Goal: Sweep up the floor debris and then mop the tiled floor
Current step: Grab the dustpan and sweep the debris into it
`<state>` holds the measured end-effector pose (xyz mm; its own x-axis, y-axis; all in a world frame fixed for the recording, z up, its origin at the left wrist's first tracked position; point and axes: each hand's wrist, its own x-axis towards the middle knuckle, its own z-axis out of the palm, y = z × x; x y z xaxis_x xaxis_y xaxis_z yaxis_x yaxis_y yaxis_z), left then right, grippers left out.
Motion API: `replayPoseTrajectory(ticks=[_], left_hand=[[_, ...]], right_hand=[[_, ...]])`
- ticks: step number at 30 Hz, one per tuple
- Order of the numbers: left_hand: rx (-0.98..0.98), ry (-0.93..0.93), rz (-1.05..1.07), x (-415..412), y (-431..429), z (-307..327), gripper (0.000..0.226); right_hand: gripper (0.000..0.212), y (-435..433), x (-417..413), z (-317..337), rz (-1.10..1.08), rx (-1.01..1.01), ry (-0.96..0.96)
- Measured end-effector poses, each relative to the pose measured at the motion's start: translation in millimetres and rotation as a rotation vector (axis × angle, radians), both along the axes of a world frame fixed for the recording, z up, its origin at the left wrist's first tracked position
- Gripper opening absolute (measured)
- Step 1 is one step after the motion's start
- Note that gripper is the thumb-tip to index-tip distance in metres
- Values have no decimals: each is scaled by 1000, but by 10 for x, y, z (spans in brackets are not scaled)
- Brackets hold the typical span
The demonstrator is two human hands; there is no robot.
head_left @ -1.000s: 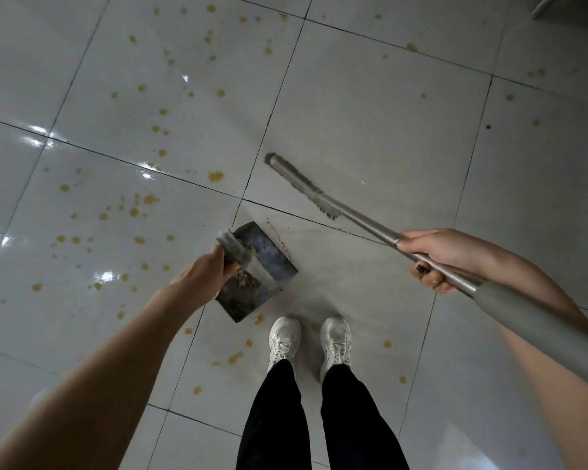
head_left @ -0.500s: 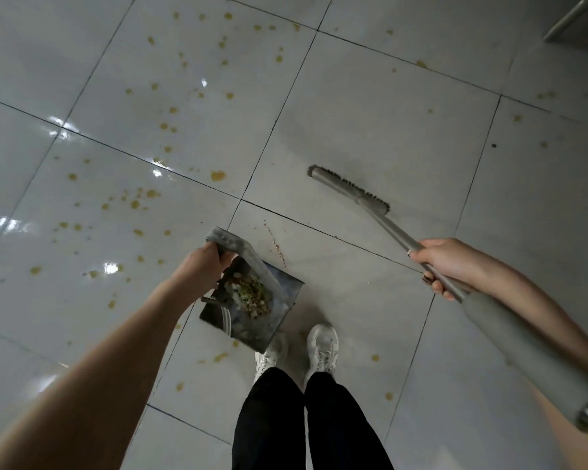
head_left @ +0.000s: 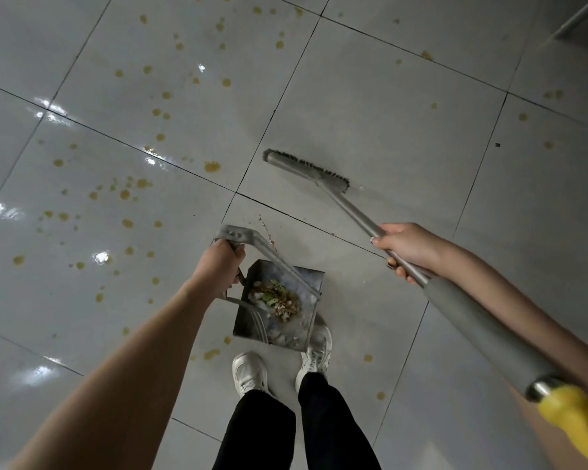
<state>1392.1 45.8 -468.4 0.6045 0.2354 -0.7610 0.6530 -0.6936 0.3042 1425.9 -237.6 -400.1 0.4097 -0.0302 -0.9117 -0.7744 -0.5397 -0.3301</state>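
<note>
1. Holding a loaded dustpan looks like the step in hand. The left hand is curling its fingers round the top of the pan's long metal handle. The pan is hanging just in front of the white shoes, seemingly clear of the tiled floor.
2. The right hand is wrapping round the broom shaft, thumb and fingers closing on it. The broom head is sitting on a tile further ahead, well apart from the pan. The yellow end grip is passing under the right forearm.
3. To do this well, the person is probably best keeping the pan's open mouth tipped upward and carrying it slowly so nothing slides out. A thin line of crumbs is lying beside the grout joint near the handle and likely needs one more short sweep first.
4. The pan is holding a small heap of debris, pale, green and brown scraps gathered near its middle, with white bits toward the lower edge.
5. Yellow-brown spots are dotting the tiles, mostly to the left. These look like mopping work.
</note>
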Motion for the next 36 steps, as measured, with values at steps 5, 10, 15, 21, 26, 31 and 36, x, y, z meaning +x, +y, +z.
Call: replayPoseTrajectory(ticks=[5,10,15,21,26,31,36], left_hand=[[5,-46,63,48,35,-33,25],[-3,-19,122,-16,-52,-48,28],[65,-1,99,-25,-112,-22,26],[121,-17,57,-191,-144,58,33],[191,-24,-36,-280,-89,99,33],[241,-17,-155,-262,130,158,34],[296,-22,-308,-90,308,197,34]], right_hand=[[25,199,252,-103,67,73,50],[29,396,486,-207,192,128,96],[37,576,663,-261,354,123,113],[40,588,635,-226,403,119,110],[38,537,620,-187,392,117,113],[37,485,610,-193,370,98,121],[34,453,540,-180,346,98,139]])
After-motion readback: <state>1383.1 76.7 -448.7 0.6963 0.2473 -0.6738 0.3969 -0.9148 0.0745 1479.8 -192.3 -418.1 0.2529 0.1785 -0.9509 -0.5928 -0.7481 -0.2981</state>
